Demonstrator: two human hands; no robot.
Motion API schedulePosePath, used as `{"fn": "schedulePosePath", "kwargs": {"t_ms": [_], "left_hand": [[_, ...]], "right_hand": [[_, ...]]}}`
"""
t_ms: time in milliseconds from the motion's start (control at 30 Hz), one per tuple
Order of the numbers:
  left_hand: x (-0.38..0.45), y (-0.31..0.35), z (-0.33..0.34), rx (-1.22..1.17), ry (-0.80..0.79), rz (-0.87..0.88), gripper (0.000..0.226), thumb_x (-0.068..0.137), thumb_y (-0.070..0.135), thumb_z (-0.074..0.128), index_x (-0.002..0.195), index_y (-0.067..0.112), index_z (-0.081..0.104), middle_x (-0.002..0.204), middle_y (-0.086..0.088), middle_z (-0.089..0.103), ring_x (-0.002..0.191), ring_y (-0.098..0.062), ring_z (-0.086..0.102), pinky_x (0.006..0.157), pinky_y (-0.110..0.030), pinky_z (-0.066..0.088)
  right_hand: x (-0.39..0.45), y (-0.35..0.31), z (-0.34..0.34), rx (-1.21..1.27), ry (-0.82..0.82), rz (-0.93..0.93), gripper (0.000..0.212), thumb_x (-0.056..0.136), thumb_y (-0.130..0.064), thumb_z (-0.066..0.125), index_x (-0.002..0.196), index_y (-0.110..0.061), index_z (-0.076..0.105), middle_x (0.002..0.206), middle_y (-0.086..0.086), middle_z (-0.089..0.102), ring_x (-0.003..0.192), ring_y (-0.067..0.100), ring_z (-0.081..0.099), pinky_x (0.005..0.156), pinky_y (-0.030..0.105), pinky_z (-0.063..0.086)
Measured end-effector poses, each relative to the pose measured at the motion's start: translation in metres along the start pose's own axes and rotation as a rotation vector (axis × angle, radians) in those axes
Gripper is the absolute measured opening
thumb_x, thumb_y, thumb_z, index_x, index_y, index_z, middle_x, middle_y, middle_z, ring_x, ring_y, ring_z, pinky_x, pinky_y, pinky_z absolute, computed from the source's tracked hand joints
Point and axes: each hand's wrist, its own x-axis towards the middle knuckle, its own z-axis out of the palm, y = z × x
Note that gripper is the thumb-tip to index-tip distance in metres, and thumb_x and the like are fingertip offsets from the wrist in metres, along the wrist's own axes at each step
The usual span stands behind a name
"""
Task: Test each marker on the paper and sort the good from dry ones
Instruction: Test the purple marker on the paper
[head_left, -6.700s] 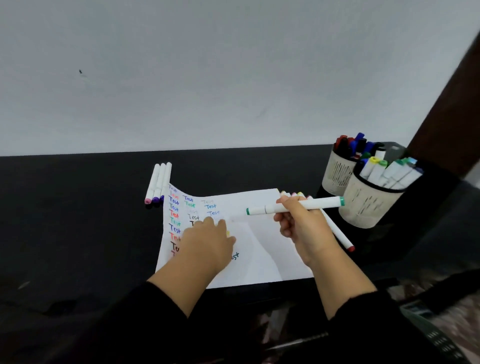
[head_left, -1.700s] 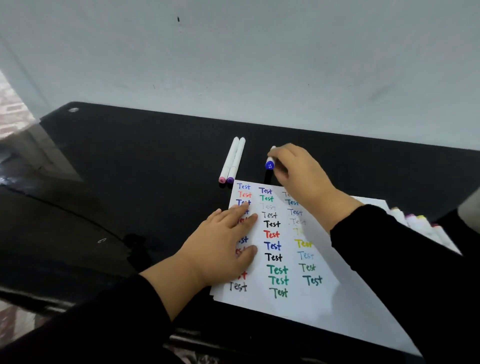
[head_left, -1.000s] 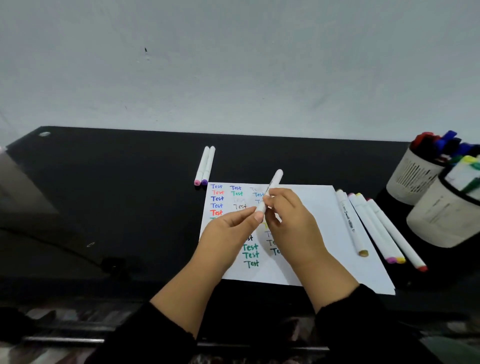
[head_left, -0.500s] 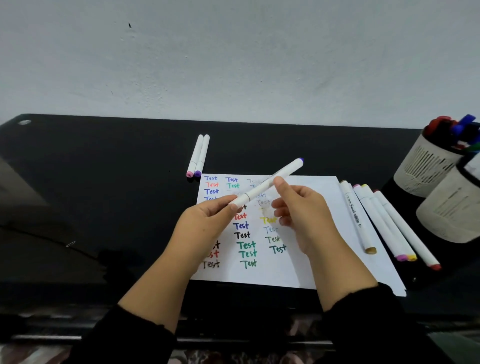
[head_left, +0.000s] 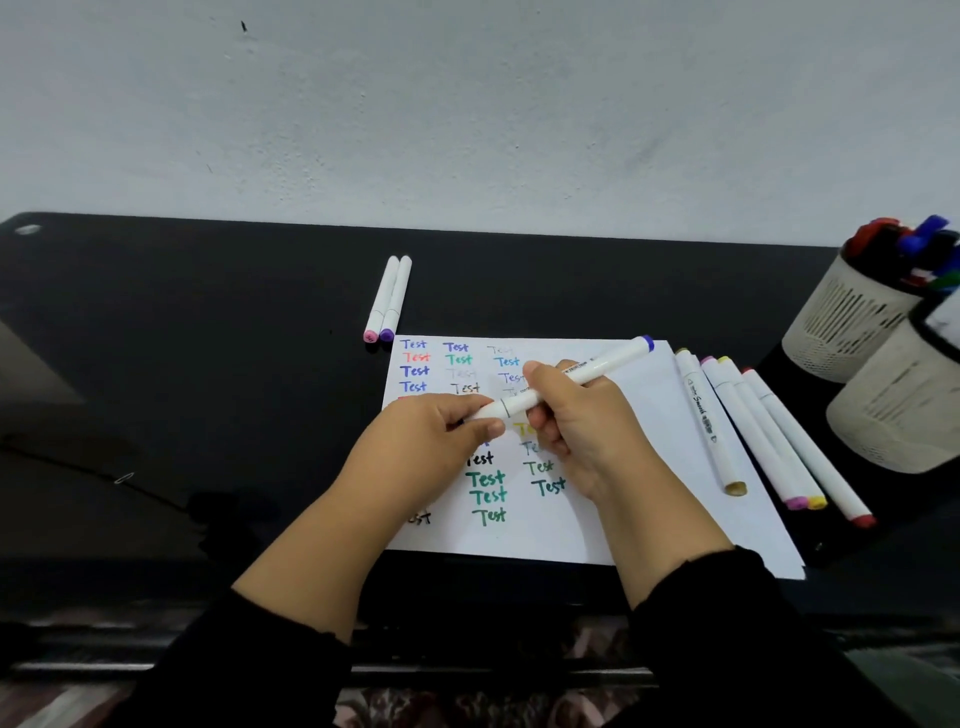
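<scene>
A white marker with a blue end cap (head_left: 582, 376) lies slanted above the paper (head_left: 644, 415), held by both hands. My right hand (head_left: 582, 431) grips its barrel in the middle. My left hand (head_left: 436, 441) pinches the cap at its lower left end. The paper carries columns of the word "Test" in several colours. Two white markers (head_left: 388, 299), pink- and purple-tipped, lie side by side beyond the paper's top left corner. Several white markers (head_left: 753, 431) lie in a row along the paper's right edge.
Two pale ribbed cups stand at the right on the black table (head_left: 208, 364): the far cup (head_left: 847, 322) holds red, blue and black markers, the near cup (head_left: 904, 410) is cut by the frame edge. A grey wall rises behind the table.
My right hand took the blue-capped marker from beside the two far markers and brought it over the paper. My left hand left the paper and now pinches the marker's lower cap.
</scene>
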Motion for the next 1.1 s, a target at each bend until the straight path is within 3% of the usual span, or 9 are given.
{"fn": "schedulePosePath", "kwargs": {"t_ms": [100,200,300,367,467,633,767,933,1100], "left_hand": [[-0.001,0.003,-0.004,-0.029,-0.069,-0.022,0.012,0.087,0.038,0.061,0.078,0.046,0.062,0.081,-0.006,0.068,0.053,-0.011,0.043,0.055,-0.028,0.041],[-0.004,0.007,-0.007,-0.042,-0.076,-0.025,0.017,0.088,0.036,0.059,0.073,0.045,0.060,0.089,0.001,0.071,0.043,-0.002,0.040,0.048,-0.019,0.038],[-0.009,0.010,-0.005,0.004,-0.033,0.003,0.021,0.089,0.037,0.058,0.070,0.045,0.060,0.087,-0.003,0.069,0.052,-0.009,0.043,0.052,-0.025,0.040],[-0.010,0.011,-0.001,0.150,-0.013,0.053,0.011,0.090,0.040,0.055,0.083,0.043,0.062,0.085,-0.004,0.066,0.061,-0.013,0.049,0.055,-0.030,0.045],[-0.014,0.014,0.003,0.292,-0.005,0.115,0.022,0.093,0.041,0.050,0.104,0.029,0.064,0.081,0.000,0.062,0.069,-0.016,0.054,0.062,-0.034,0.047],[-0.016,0.013,-0.002,0.067,-0.059,0.030,0.019,0.091,0.038,0.054,0.085,0.028,0.069,0.070,-0.003,0.060,0.047,-0.006,0.038,0.051,-0.023,0.034],[-0.017,0.012,0.000,0.053,-0.031,0.030,0.018,0.092,0.037,0.054,0.084,0.030,0.069,0.070,0.004,0.061,0.048,-0.006,0.041,0.052,-0.024,0.039],[-0.021,0.007,-0.001,0.127,0.124,0.089,0.023,0.092,0.035,0.054,0.113,0.033,0.064,0.090,0.015,0.055,0.082,-0.010,0.055,0.076,-0.034,0.051],[-0.016,-0.001,0.007,0.028,0.095,0.010,0.032,0.092,0.038,0.055,0.123,0.035,0.059,0.106,0.012,0.062,0.086,-0.011,0.054,0.072,-0.031,0.049]], "right_hand": [[-0.003,-0.001,-0.002,-0.017,0.002,-0.028,0.032,0.091,-0.013,0.057,0.062,-0.012,0.043,0.044,0.001,0.043,0.036,0.007,0.035,0.039,0.017,0.030],[-0.006,-0.001,-0.001,0.004,0.002,-0.057,0.035,0.091,-0.010,0.055,0.059,-0.013,0.040,0.042,-0.001,0.041,0.038,0.008,0.036,0.041,0.018,0.030],[-0.009,-0.002,0.000,0.030,0.061,-0.042,0.033,0.088,-0.007,0.054,0.060,-0.014,0.038,0.043,0.000,0.038,0.036,0.007,0.032,0.039,0.019,0.026],[-0.009,-0.002,0.001,0.042,0.112,-0.008,0.029,0.086,-0.006,0.053,0.062,-0.013,0.038,0.045,0.002,0.037,0.034,0.006,0.030,0.036,0.018,0.025],[-0.011,-0.002,0.000,0.065,0.149,0.019,0.027,0.085,-0.006,0.052,0.063,-0.013,0.039,0.046,0.002,0.036,0.032,0.007,0.028,0.035,0.017,0.023],[-0.016,-0.005,-0.005,0.029,0.083,-0.039,0.029,0.086,-0.003,0.050,0.061,-0.013,0.037,0.043,0.002,0.037,0.035,0.007,0.031,0.038,0.020,0.023],[-0.019,-0.003,-0.002,0.045,0.122,-0.034,0.030,0.086,-0.004,0.051,0.061,-0.014,0.036,0.043,0.001,0.036,0.035,0.008,0.031,0.038,0.019,0.023],[-0.013,-0.007,-0.020,0.156,0.309,0.055,0.022,0.086,-0.008,0.050,0.065,-0.014,0.044,0.049,0.003,0.038,0.031,0.005,0.029,0.031,0.014,0.021],[-0.019,-0.004,-0.024,0.068,0.224,0.040,0.023,0.089,-0.017,0.054,0.067,-0.012,0.052,0.045,0.001,0.046,0.037,0.008,0.032,0.033,0.017,0.024]]}}
